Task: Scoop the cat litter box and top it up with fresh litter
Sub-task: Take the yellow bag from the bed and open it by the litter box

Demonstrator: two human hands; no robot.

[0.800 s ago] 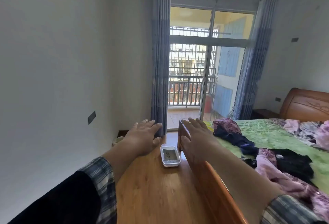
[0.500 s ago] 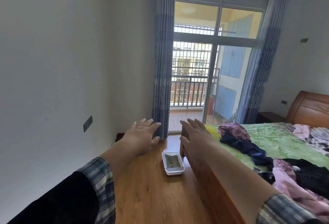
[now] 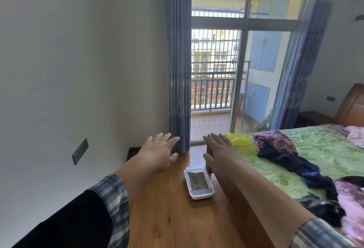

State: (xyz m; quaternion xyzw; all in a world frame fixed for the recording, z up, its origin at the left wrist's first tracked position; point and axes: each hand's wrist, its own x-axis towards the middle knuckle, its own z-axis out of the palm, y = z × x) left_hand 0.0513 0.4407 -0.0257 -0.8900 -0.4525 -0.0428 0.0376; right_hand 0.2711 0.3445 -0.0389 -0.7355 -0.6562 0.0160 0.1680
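Both my left hand (image 3: pixel 157 154) and right hand (image 3: pixel 220 153) are empty; the litter box (image 3: pixel 199 183) below (rigid, probably light plastic) I would take by its rims.

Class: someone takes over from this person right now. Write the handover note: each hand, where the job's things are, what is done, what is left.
Left hand: open, empty, stretched forward in the air.
Right hand: open, empty, stretched forward likewise.
Litter box: white, on the wooden floor beside the bed frame, ahead of both hands and untouched. Grey litter inside, with a few dark clumps.
No scoop or fresh litter in view.
Done: nothing visible yet.
Left: reach the box, find a scoop, scoop out the clumps, top up with fresh litter.
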